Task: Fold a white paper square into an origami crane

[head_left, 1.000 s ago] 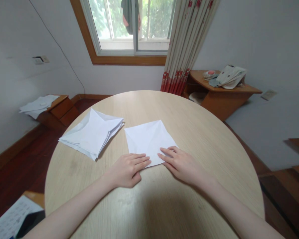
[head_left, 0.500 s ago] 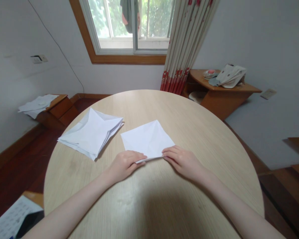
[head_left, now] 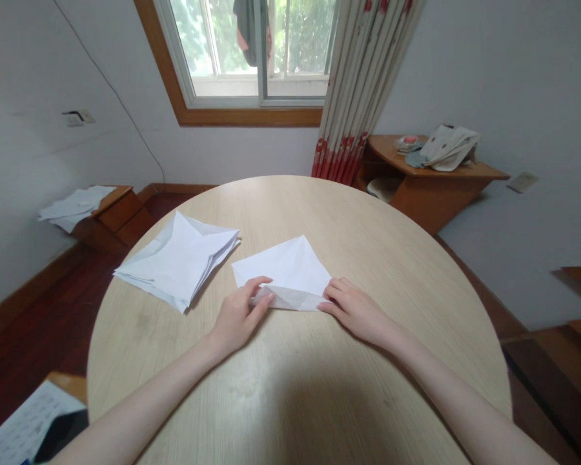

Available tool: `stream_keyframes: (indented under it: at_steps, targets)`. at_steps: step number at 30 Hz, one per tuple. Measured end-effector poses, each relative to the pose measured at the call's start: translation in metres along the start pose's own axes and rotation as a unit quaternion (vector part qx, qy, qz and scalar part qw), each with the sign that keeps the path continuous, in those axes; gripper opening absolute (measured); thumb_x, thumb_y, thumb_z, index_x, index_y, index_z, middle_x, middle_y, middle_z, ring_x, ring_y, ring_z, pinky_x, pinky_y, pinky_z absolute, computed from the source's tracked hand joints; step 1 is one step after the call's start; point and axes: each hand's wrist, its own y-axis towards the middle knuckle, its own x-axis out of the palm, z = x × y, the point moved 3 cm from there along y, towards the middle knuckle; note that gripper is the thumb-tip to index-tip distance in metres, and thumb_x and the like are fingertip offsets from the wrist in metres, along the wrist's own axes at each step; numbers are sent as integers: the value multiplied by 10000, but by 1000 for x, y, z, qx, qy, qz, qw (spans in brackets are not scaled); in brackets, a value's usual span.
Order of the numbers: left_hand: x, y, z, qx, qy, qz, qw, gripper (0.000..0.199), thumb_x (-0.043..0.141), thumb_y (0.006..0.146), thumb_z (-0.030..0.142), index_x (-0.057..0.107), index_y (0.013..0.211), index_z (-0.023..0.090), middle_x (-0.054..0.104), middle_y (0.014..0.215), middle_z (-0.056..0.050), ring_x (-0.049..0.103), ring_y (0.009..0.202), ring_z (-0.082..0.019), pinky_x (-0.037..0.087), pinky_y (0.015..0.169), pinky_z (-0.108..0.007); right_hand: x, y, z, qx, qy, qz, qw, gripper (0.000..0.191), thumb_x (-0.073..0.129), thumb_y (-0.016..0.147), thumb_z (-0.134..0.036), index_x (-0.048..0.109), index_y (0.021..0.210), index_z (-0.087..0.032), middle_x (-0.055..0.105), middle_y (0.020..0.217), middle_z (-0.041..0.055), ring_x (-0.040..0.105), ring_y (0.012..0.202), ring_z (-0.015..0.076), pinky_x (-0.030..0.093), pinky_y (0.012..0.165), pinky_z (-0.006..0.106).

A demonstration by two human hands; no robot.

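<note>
A white sheet of paper (head_left: 290, 265) with crease lines lies on the round wooden table (head_left: 290, 200), and its near edge is folded up in a narrow flap. My left hand (head_left: 239, 314) pinches the left end of this flap between thumb and fingers. At the right end, my right hand (head_left: 353, 307) grips the paper's edge, its thumb in front and its fingers behind. To the left sits a stack of white paper sheets (head_left: 184, 258) with uneven edges, touched by neither hand.
Papers (head_left: 80, 205) lie on a small brown cabinet (head_left: 121, 213) at the left wall. A wooden shelf (head_left: 445, 184) at the back right bears a white bag (head_left: 449, 147). A dark object (head_left: 61, 434) rests on a printed sheet (head_left: 31, 420) at the lower left.
The paper's near edge has come up into a visible flap. My left hand has shifted slightly left and its thumb has risen in front of the flap; my right hand has moved slightly.
</note>
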Motion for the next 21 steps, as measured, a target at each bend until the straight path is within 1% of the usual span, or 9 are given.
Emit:
stream_keyframes:
  at_steps: [2,4,6,9,12,14,18,19,21]
  targets:
    - [-6,0,12,69,46,84,993,309,503,917,249,473,1218,185,663,1037,-78,629,935,-194,489,822,-324,2,1,0,1,6,1,1000,173,537,925,-269,552,769,-194,614,882,69,550,878,223,426,761,338]
    - [-11,-1,28,163,107,163,967,380,537,880,176,445,1248,166,628,1126,-119,569,1079,-226,448,914,-374,3,3,1,1,11,2,1000,178,550,918,-277,554,763,-190,614,866,68,551,858,219,421,748,332]
    - [-10,-3,44,249,174,200,931,337,546,857,129,495,1188,168,652,1056,-97,559,1063,-222,413,933,-377,4,3,1,-1,14,5,1000,192,563,911,-290,554,748,-189,611,843,63,550,835,214,415,737,327]
    - [1,-8,62,313,293,199,881,167,501,897,135,606,1018,181,695,938,-44,582,953,-180,345,897,-340,4,4,1,-6,24,11,1000,211,564,910,-305,554,734,-189,604,810,53,546,804,202,406,720,317]
    - [19,-14,72,370,351,148,847,181,490,909,114,650,963,180,712,958,-7,599,907,-139,323,791,-292,6,4,-1,-18,45,12,999,231,563,911,-307,544,716,-186,592,785,42,538,781,190,399,721,312]
    - [31,-16,72,366,381,102,843,187,487,914,115,654,977,173,712,1001,-12,613,939,-142,317,755,-284,7,4,-4,-33,65,5,997,243,562,914,-307,533,706,-184,581,768,31,531,771,181,396,734,312]
    - [43,-12,64,239,395,27,887,223,492,908,82,609,1094,117,684,1110,-101,615,1055,-195,329,816,-289,8,3,-10,-52,104,-19,993,199,594,895,-286,527,737,-185,575,787,19,525,789,173,399,769,315]
    - [44,-11,61,210,396,15,894,242,482,903,62,597,1112,106,680,1110,-117,612,1067,-206,332,841,-294,7,2,-12,-52,111,-25,992,179,612,882,-270,527,748,-186,577,800,20,524,799,173,400,776,316]
    - [46,-9,59,182,413,2,892,264,451,903,42,589,1116,115,687,1058,-109,611,1046,-211,338,888,-309,6,1,-14,-53,120,-34,991,148,635,857,-229,528,763,-189,581,822,23,523,817,175,402,790,319]
